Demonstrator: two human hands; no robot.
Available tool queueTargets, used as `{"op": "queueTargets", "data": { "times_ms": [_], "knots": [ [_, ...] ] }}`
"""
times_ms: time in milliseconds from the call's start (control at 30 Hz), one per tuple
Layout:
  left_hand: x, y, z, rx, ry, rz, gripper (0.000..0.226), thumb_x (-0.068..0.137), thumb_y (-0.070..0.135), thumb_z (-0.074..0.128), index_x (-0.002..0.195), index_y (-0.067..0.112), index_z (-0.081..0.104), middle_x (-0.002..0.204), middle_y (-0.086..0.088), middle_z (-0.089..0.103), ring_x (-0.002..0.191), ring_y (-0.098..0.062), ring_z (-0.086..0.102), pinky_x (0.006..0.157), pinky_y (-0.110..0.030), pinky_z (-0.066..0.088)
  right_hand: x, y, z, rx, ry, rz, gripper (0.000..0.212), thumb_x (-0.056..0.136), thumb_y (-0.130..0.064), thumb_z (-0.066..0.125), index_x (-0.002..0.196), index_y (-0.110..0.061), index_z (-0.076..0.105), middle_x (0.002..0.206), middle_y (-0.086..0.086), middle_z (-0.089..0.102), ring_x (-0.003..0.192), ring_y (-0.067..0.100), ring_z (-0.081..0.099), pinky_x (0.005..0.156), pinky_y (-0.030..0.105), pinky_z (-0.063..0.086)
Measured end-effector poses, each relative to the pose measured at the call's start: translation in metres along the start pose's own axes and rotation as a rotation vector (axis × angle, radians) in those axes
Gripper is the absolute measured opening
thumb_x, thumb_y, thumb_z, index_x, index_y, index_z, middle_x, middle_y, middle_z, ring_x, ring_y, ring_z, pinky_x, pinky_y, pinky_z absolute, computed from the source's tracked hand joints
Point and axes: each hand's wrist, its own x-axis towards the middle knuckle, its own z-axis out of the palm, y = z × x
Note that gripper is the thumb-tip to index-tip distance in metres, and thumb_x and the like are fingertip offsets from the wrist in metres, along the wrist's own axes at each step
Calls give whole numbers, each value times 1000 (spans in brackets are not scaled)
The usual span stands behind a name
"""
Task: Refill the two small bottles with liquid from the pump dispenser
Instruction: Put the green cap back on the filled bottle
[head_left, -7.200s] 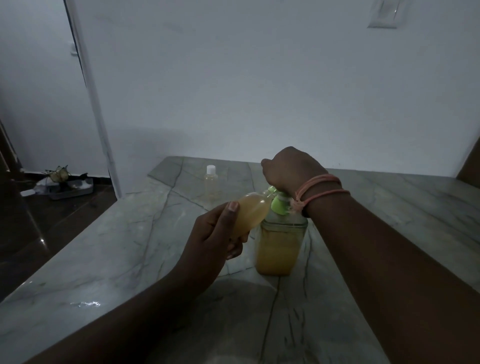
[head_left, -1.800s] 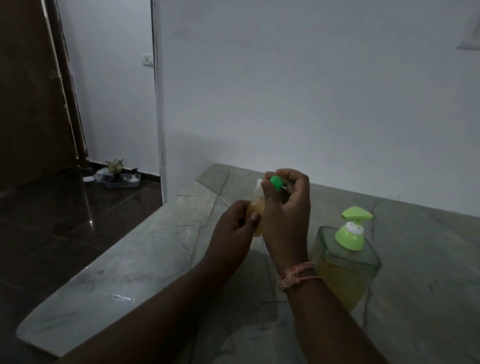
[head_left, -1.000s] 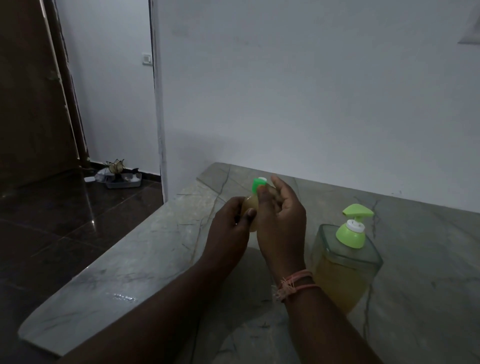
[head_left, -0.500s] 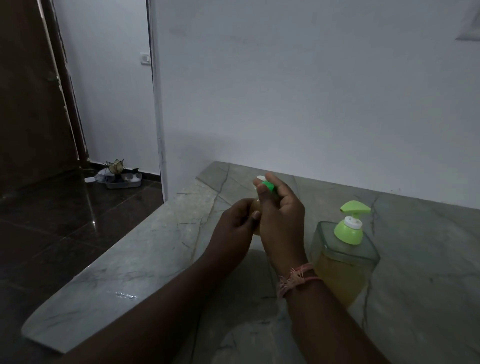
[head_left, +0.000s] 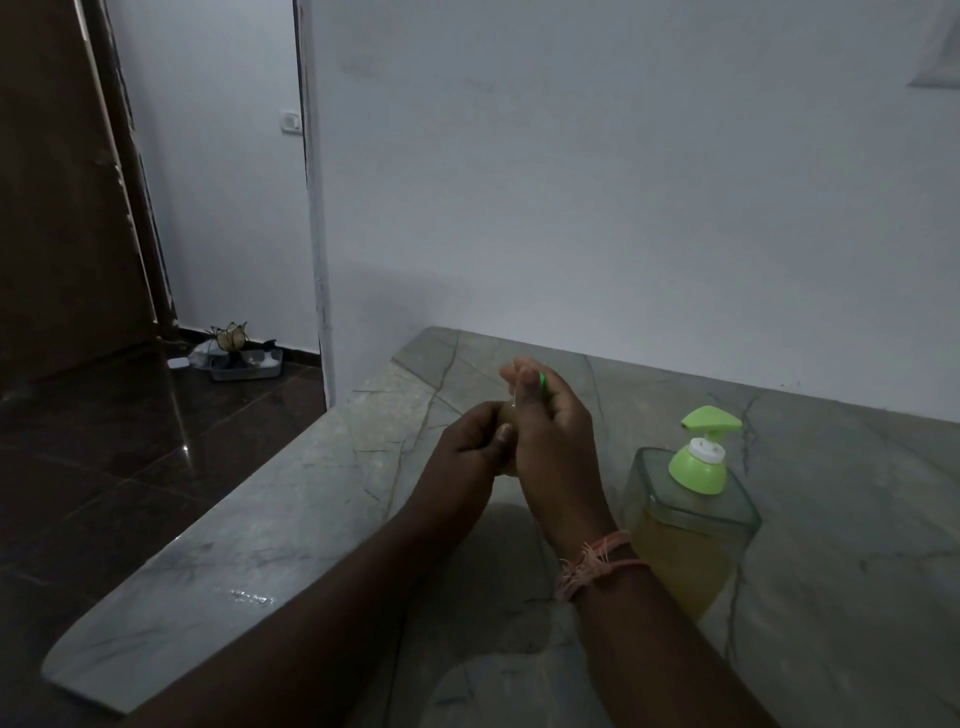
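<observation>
My left hand (head_left: 467, 441) grips a small bottle (head_left: 506, 462) of yellow liquid, nearly all of it hidden between my two hands above the marble counter (head_left: 291, 519). My right hand (head_left: 550, 436) pinches the bottle's green cap (head_left: 542, 382) at the bottle's top with thumb and fingers. The pump dispenser (head_left: 691, 525), a clear square bottle with yellow liquid and a light green pump head, stands on the counter just right of my right wrist. The second small bottle is hidden behind my hands.
A white wall rises behind the counter. The counter's left edge drops to a dark tiled floor, where a tray of small items (head_left: 239, 356) sits by a brown door (head_left: 62, 182).
My right hand has turned on the green cap, which now shows only as a sliver between the fingertips. The left hand keeps its grip on the bottle. The dispenser stands untouched.
</observation>
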Motion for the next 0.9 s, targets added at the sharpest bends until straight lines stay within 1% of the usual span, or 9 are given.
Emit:
{"op": "queueTargets", "data": {
  "times_ms": [100,233,333,433,500,600,700,800,900],
  "knots": [
    [0,1,-1,-29,-31,-14,23,105,2,39,112,-1,61,92,-10,67,79,-15,67,68,-25,54,2,-2,-1,-3,5,-14,28,97,-43,44,110,-28,65,112,-13,65,109,8,59,89,50,52],
    [1,0,-2,51,3,-8,20,102,5,49,114,2,65,96,-8,71,86,-16,71,76,-28,58,4,2,-6,20,50,26,23,92,-43,55,100,-27,70,93,-11,69,92,9,64,77,48,58],
    [-1,3,-2,94,51,31,21,97,5,59,115,3,69,97,-9,75,88,-16,73,80,-30,60,5,4,-7,34,100,40,23,87,-43,63,98,-25,71,82,-13,69,80,3,65,70,36,60],
    [-4,4,-1,178,112,59,23,91,8,69,113,7,74,94,-5,78,85,-16,75,82,-39,62,7,8,-5,24,178,32,16,85,-43,66,87,-27,70,73,-14,68,72,-6,63,58,21,54],
    [-6,3,0,304,179,88,23,87,15,74,110,12,76,92,-1,78,81,-12,74,79,-38,63,7,11,-3,18,236,35,15,83,-42,68,84,-28,69,70,-12,67,69,-5,62,55,17,51],
    [-11,3,3,489,261,151,18,86,24,76,103,18,75,84,6,75,74,-4,69,68,-23,59,5,15,3,21,319,48,18,78,-43,73,81,-26,71,70,-11,69,68,4,65,58,22,55],
    [-11,5,5,461,279,145,14,89,23,74,102,18,75,84,8,74,74,-2,68,66,-16,55,7,12,2,59,255,73,25,79,-47,71,84,-23,69,73,-8,69,68,3,65,55,18,52],
    [-7,7,4,312,176,122,16,96,15,65,108,10,74,90,-2,76,81,-10,71,74,-23,59,9,7,-3,82,88,98,32,85,-54,60,93,-24,69,87,-3,70,81,11,66,61,30,57],
    [-5,7,2,127,90,2,22,103,10,50,115,2,67,101,-14,72,93,-25,70,84,-41,59,7,3,-4,88,-24,77,27,93,-54,46,99,-38,67,108,-14,68,103,10,63,74,37,57]
  ]
}}
